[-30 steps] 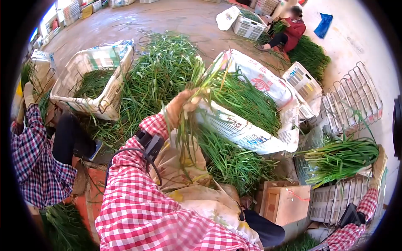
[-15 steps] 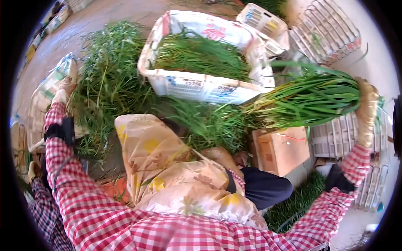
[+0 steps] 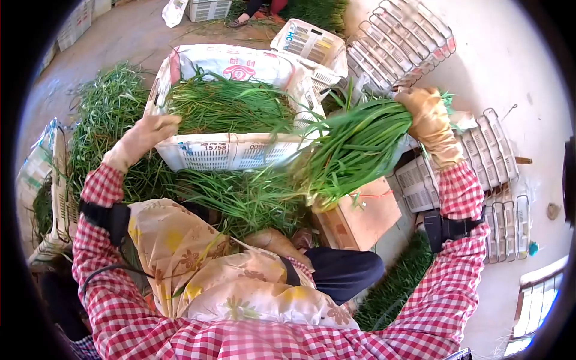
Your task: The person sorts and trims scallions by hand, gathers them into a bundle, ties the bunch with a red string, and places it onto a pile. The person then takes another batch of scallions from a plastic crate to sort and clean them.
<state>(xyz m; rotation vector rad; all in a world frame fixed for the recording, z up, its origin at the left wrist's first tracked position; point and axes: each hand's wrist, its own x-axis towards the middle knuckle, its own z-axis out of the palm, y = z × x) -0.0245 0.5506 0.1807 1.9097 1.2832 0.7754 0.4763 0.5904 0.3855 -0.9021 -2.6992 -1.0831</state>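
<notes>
My right hand [image 3: 427,120], in a tan glove, is closed around one end of a bunch of long flat-leaved green chives [image 3: 360,141]. The bunch slants down to the left, its pale root ends above the wooden box [image 3: 360,219]. My left hand [image 3: 141,139], in a pale glove, is by the near left corner of the white crate [image 3: 225,153]; its fingers stretch toward the crate and nothing shows in them. Contact with the rim I cannot tell. Inside the crate lie more chives [image 3: 234,108], beside a white sack lining.
Loose greens [image 3: 114,108] are heaped left of the crate, and more stalks [image 3: 252,195] lie before my lap. Another basket [image 3: 57,192] stands at far left. Stacked crates [image 3: 402,45] are at back right, others [image 3: 489,153] at right. A person's foot [image 3: 239,21] shows at the back.
My left hand has left the left basket and come right to the crate's corner. My right hand has brought the chives left, their root ends now lower. The view has turned right.
</notes>
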